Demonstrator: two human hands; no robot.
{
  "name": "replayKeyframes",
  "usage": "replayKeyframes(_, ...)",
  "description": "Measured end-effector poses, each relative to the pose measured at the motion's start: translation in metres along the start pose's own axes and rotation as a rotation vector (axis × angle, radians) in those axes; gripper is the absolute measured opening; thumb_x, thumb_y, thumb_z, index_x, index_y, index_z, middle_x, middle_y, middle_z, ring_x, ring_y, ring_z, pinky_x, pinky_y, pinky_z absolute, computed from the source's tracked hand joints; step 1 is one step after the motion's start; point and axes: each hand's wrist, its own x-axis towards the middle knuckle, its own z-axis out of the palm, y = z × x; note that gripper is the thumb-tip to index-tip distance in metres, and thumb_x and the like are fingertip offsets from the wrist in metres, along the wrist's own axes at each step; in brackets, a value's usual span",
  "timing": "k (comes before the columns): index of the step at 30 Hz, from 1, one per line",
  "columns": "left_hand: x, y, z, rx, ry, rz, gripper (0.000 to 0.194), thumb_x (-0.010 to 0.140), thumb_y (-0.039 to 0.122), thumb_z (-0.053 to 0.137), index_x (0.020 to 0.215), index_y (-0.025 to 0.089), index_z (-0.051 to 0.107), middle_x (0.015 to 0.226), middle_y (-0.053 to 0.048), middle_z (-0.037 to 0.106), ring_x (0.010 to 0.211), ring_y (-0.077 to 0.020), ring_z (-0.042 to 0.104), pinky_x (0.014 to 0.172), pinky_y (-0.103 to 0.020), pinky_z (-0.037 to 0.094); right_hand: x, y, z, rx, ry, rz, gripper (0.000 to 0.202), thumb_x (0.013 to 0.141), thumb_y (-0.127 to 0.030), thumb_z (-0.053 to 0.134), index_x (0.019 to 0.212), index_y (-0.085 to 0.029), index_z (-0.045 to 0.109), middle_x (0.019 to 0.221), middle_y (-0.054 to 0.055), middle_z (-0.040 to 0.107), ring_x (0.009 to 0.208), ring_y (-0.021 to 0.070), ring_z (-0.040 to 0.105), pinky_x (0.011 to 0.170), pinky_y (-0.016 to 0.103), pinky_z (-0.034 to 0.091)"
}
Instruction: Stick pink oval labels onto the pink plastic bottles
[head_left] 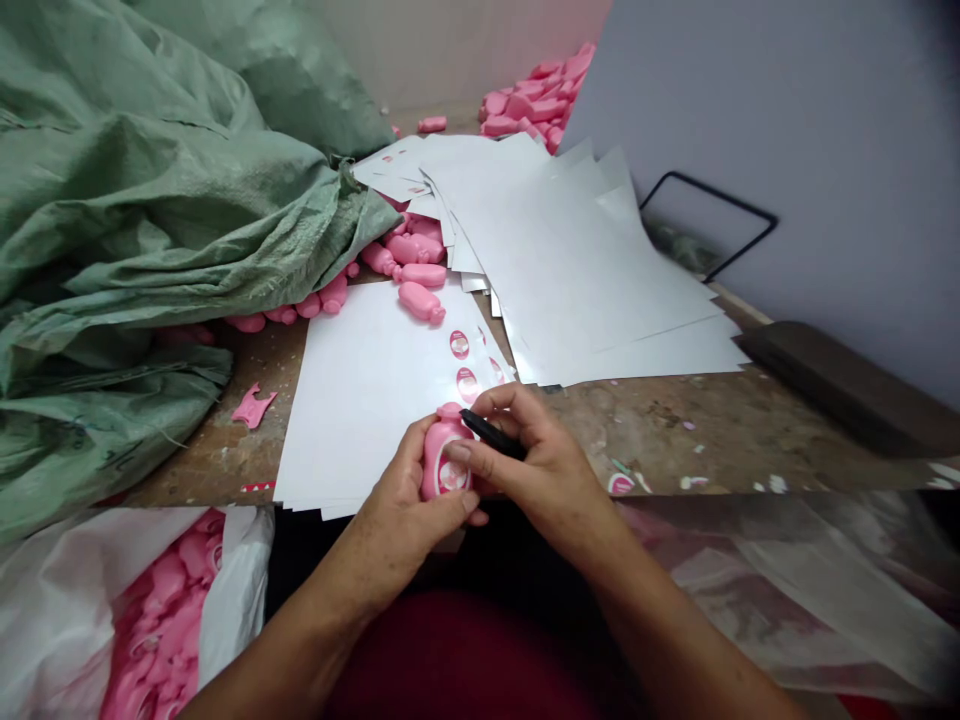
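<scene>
A small pink bottle [433, 462] stands upright over the front edge of the table, with my left hand [409, 490] wrapped round its side and base. An oval red and white label sits on the bottle's face. My right hand [536, 455] has its thumb on that label and also holds a black pen-like tool [491, 434], whose tip lies by the bottle's neck. Beneath and beyond the hands is a stack of white label sheets [360, 400], with a few oval labels [459, 345] along its right side.
Green sacks [150, 200] cover the left, with loose pink bottles [416, 248] beside them. More white sheets [570, 270] lie at the back right, near a dark block [847, 385]. A white bag [67, 590] of pink bottles is at lower left. Pink scrap [253, 406] lies on the table.
</scene>
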Motion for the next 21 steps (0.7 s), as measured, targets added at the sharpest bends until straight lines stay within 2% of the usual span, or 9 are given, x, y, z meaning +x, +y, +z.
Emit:
replayKeyframes(3, -0.002, 0.005, 0.001, -0.105, -0.040, -0.027, 0.065, 0.077, 0.012, 0.072, 0.134, 0.031, 0.048, 0.117, -0.002, 0.061, 0.099, -0.0133, 0.063, 0.080, -0.024, 0.052, 0.004, 0.006, -0.005, 0.089, -0.010, -0.016, 0.019, 0.079, -0.038, 0.070, 0.083, -0.022, 0.059, 0.075, -0.004, 0.058, 0.069, 0.0124, 0.054, 0.064, 0.026, 0.044)
replayKeyframes(7, -0.004, 0.009, -0.004, -0.210, -0.095, -0.111, 0.071, 0.070, 0.008, 0.079, 0.132, 0.029, 0.051, 0.118, -0.003, 0.062, 0.104, -0.0143, 0.064, 0.091, -0.026, 0.051, 0.004, 0.010, -0.011, 0.095, 0.091, -0.037, 0.018, 0.078, -0.036, 0.072, 0.083, -0.022, 0.062, 0.082, -0.002, 0.062, 0.078, 0.0139, 0.057, 0.072, 0.028, 0.045)
replayKeyframes(10, -0.001, 0.007, -0.009, -0.319, -0.128, -0.127, 0.060, 0.076, 0.022, 0.079, 0.130, 0.025, 0.053, 0.118, -0.007, 0.064, 0.104, -0.0187, 0.066, 0.089, -0.029, 0.053, 0.002, 0.010, -0.011, 0.059, 0.137, -0.039, 0.019, 0.078, -0.037, 0.072, 0.083, -0.022, 0.062, 0.084, -0.002, 0.062, 0.080, 0.0149, 0.057, 0.074, 0.029, 0.045)
replayKeyframes(13, 0.005, 0.006, -0.008, -0.432, -0.105, -0.132, 0.048, 0.089, 0.047, 0.063, 0.126, 0.019, 0.055, 0.113, -0.013, 0.067, 0.096, -0.0219, 0.070, 0.082, -0.032, 0.057, -0.001, 0.009, -0.009, 0.037, 0.143, -0.029, 0.019, 0.079, -0.039, 0.070, 0.085, -0.022, 0.062, 0.084, -0.001, 0.061, 0.077, 0.0146, 0.055, 0.069, 0.028, 0.044)
replayKeyframes(16, 0.005, 0.011, -0.009, -0.414, -0.035, -0.140, 0.047, 0.093, 0.050, 0.055, 0.126, 0.018, 0.055, 0.109, -0.014, 0.069, 0.091, -0.0221, 0.070, 0.077, -0.033, 0.058, -0.003, 0.010, -0.007, 0.051, 0.126, -0.006, 0.022, 0.085, -0.045, 0.064, 0.089, -0.023, 0.062, 0.078, -0.002, 0.057, 0.066, 0.0122, 0.049, 0.059, 0.025, 0.040)
replayKeyframes(18, -0.010, 0.015, -0.023, -0.290, 0.051, -0.120, 0.043, 0.091, 0.045, 0.060, 0.127, 0.022, 0.057, 0.106, -0.009, 0.071, 0.089, -0.0204, 0.070, 0.074, -0.029, 0.057, -0.004, 0.011, -0.009, 0.028, 0.111, 0.002, 0.026, 0.090, -0.050, 0.057, 0.092, -0.024, 0.062, 0.069, -0.003, 0.051, 0.059, 0.0117, 0.044, 0.053, 0.025, 0.037)
replayKeyframes(19, -0.024, 0.015, -0.036, -0.188, 0.111, -0.115, 0.043, 0.089, 0.043, 0.063, 0.127, 0.025, 0.059, 0.105, -0.007, 0.072, 0.089, -0.0202, 0.070, 0.074, -0.029, 0.056, -0.004, 0.011, -0.011, 0.001, 0.117, -0.006, 0.028, 0.092, -0.052, 0.055, 0.092, -0.024, 0.063, 0.066, -0.004, 0.049, 0.056, 0.0120, 0.042, 0.051, 0.025, 0.036)
replayKeyframes(21, -0.064, 0.009, -0.078, 0.078, 0.277, -0.120, 0.047, 0.084, 0.049, 0.066, 0.126, 0.028, 0.063, 0.101, -0.004, 0.074, 0.090, -0.0233, 0.070, 0.078, -0.032, 0.057, -0.001, 0.011, -0.017, -0.079, 0.150, -0.048, 0.030, 0.091, -0.053, 0.055, 0.092, -0.024, 0.064, 0.064, -0.003, 0.050, 0.056, 0.0131, 0.045, 0.050, 0.025, 0.038)
